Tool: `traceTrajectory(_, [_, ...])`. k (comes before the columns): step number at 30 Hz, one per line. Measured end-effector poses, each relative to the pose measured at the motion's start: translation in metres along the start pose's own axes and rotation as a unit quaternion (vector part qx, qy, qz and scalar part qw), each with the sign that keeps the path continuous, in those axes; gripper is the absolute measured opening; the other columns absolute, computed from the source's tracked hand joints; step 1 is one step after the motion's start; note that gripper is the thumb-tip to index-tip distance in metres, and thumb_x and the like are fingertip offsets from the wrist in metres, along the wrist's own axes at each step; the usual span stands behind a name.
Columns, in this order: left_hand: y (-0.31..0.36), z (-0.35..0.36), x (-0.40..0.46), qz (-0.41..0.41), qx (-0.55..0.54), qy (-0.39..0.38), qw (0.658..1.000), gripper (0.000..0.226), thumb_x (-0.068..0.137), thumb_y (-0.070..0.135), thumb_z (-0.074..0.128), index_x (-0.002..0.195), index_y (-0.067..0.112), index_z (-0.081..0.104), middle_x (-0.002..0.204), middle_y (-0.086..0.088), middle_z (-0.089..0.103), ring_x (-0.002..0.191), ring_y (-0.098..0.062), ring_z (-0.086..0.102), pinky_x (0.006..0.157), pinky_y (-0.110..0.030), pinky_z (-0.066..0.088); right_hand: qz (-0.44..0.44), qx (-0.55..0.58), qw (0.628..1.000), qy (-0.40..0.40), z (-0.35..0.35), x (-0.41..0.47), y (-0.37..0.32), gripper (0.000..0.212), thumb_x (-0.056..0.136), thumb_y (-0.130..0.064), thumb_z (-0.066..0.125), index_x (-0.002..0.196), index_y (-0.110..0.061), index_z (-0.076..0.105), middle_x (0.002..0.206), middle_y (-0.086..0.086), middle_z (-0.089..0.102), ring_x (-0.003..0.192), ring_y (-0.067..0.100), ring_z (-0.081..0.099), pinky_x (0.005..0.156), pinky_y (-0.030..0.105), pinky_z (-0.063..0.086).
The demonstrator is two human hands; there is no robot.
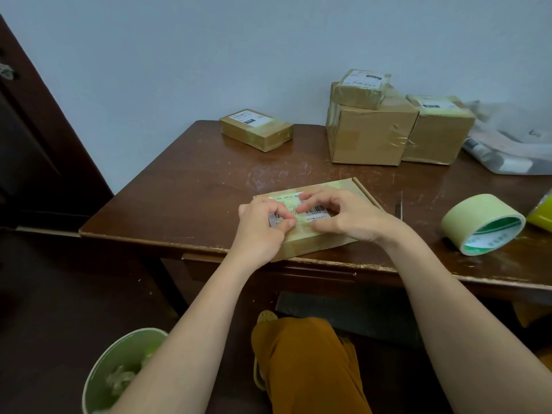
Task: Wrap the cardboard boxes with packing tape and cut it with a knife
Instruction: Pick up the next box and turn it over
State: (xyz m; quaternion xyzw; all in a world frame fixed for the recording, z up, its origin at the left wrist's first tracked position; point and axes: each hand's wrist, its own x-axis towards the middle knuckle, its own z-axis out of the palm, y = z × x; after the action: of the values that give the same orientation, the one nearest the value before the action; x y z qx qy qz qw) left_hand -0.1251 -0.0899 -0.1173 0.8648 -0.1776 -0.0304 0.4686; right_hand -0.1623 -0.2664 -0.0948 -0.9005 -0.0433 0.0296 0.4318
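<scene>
A flat cardboard box (337, 191) with a white barcode label lies at the table's front edge. My left hand (263, 227) rests on its left half, thumb and fingers curled together and pinching at the label's surface. My right hand (343, 216) lies on the right half, its fingers bent and their tips pressing on the label. A wide roll of pale yellow packing tape (478, 222) lies on its side to the right. A thin dark knife (399, 206) lies on the table between box and roll.
A brown wooden table (194, 180) stands against a pale wall. A small taped box (257, 130) sits at the back, several stacked boxes (370, 132) at the back right, plastic bags (513, 138) at far right. A green bin (119, 372) stands on the floor.
</scene>
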Motion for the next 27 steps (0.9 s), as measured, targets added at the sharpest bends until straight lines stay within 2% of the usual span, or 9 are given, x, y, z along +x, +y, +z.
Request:
traceTrajectory(6, [0.004, 0.003, -0.001, -0.021, -0.022, -0.035, 0.999, 0.014, 0.098, 0.026, 0.058, 0.088, 0.036, 0.059, 0.133, 0.0, 0.048, 0.111, -0.006, 0.043, 0.088, -0.018, 0.034, 0.002, -0.029, 0.999, 0.016, 0.004, 0.001, 0.001, 0.016, 0.082, -0.03, 0.078, 0.094, -0.02, 0.075, 0.14, -0.011, 0.053, 0.132, 0.007, 0.043, 0.116, 0.034, 0.027])
traceTrajectory(10, [0.006, 0.001, 0.001, -0.025, -0.033, -0.033, 0.999, 0.015, 0.098, 0.028, 0.059, 0.085, 0.035, 0.059, 0.131, -0.003, 0.051, 0.119, -0.017, 0.046, 0.091, -0.031, 0.038, 0.0, -0.016, 1.0, 0.016, 0.004, -0.001, 0.0, 0.011, 0.085, -0.031, 0.076, 0.079, -0.024, 0.07, 0.139, -0.009, 0.056, 0.131, 0.009, 0.045, 0.115, 0.035, 0.027])
traceTrajectory(13, [0.006, -0.002, 0.001, -0.022, -0.047, -0.019, 0.998, 0.016, 0.095, 0.024, 0.063, 0.081, 0.032, 0.064, 0.132, -0.002, 0.052, 0.126, -0.021, 0.044, 0.1, -0.039, 0.041, -0.001, -0.002, 1.0, 0.023, 0.006, -0.001, 0.001, 0.013, 0.086, -0.029, 0.075, 0.079, -0.019, 0.069, 0.138, -0.008, 0.057, 0.131, 0.011, 0.047, 0.116, 0.039, 0.029])
traceTrajectory(16, [0.003, -0.003, -0.001, -0.01, -0.051, -0.011, 0.999, 0.01, 0.093, 0.02, 0.066, 0.092, 0.029, 0.068, 0.131, 0.004, 0.048, 0.127, -0.018, 0.044, 0.09, -0.025, 0.042, -0.004, -0.004, 0.999, 0.035, 0.007, -0.001, 0.003, 0.015, 0.086, -0.026, 0.074, 0.088, -0.011, 0.071, 0.139, -0.006, 0.057, 0.131, 0.013, 0.047, 0.117, 0.044, 0.029])
traceTrajectory(18, [0.0, -0.004, -0.004, -0.001, -0.062, -0.017, 0.998, 0.038, 0.091, 0.016, 0.07, 0.123, 0.032, 0.059, 0.13, 0.008, 0.044, 0.126, -0.012, 0.044, 0.078, -0.013, 0.044, -0.008, 0.011, 0.999, 0.037, 0.007, -0.002, 0.004, 0.013, 0.086, -0.023, 0.075, 0.088, -0.011, 0.072, 0.138, -0.005, 0.058, 0.13, 0.014, 0.048, 0.116, 0.046, 0.031])
traceTrajectory(20, [-0.003, -0.008, -0.004, -0.007, -0.095, -0.023, 0.995, 0.07, 0.086, 0.013, 0.075, 0.142, 0.039, 0.04, 0.134, 0.008, 0.043, 0.126, -0.008, 0.044, 0.079, -0.012, 0.044, -0.006, 0.034, 0.999, 0.036, 0.006, -0.003, 0.004, 0.01, 0.085, -0.022, 0.076, 0.085, -0.012, 0.073, 0.137, -0.005, 0.058, 0.13, 0.014, 0.049, 0.116, 0.045, 0.032])
traceTrajectory(21, [-0.004, -0.01, -0.004, -0.01, -0.102, -0.022, 0.994, 0.066, 0.084, 0.015, 0.077, 0.138, 0.036, 0.044, 0.135, 0.006, 0.044, 0.128, -0.009, 0.045, 0.083, -0.013, 0.044, -0.004, 0.043, 0.998, 0.036, 0.006, -0.003, 0.004, 0.009, 0.085, -0.022, 0.076, 0.084, -0.014, 0.073, 0.137, -0.005, 0.058, 0.13, 0.014, 0.049, 0.116, 0.044, 0.032])
traceTrajectory(24, [-0.005, -0.011, -0.006, -0.005, -0.048, -0.022, 0.999, 0.022, 0.084, 0.023, 0.077, 0.104, 0.022, 0.066, 0.132, 0.005, 0.042, 0.132, -0.013, 0.04, 0.096, -0.021, 0.044, 0.005, 0.065, 0.997, 0.049, 0.005, -0.004, 0.006, 0.005, 0.082, -0.022, 0.079, 0.08, -0.02, 0.075, 0.134, -0.008, 0.06, 0.125, 0.01, 0.05, 0.112, 0.036, 0.034])
traceTrajectory(27, [-0.005, -0.008, -0.007, 0.007, -0.02, -0.02, 1.0, 0.006, 0.088, 0.023, 0.073, 0.089, 0.02, 0.069, 0.13, 0.006, 0.041, 0.129, -0.009, 0.035, 0.084, -0.005, 0.036, 0.008, 0.077, 0.994, 0.075, 0.006, -0.003, 0.008, 0.005, 0.079, -0.022, 0.081, 0.082, -0.018, 0.079, 0.129, -0.01, 0.062, 0.12, 0.007, 0.05, 0.102, 0.029, 0.039])
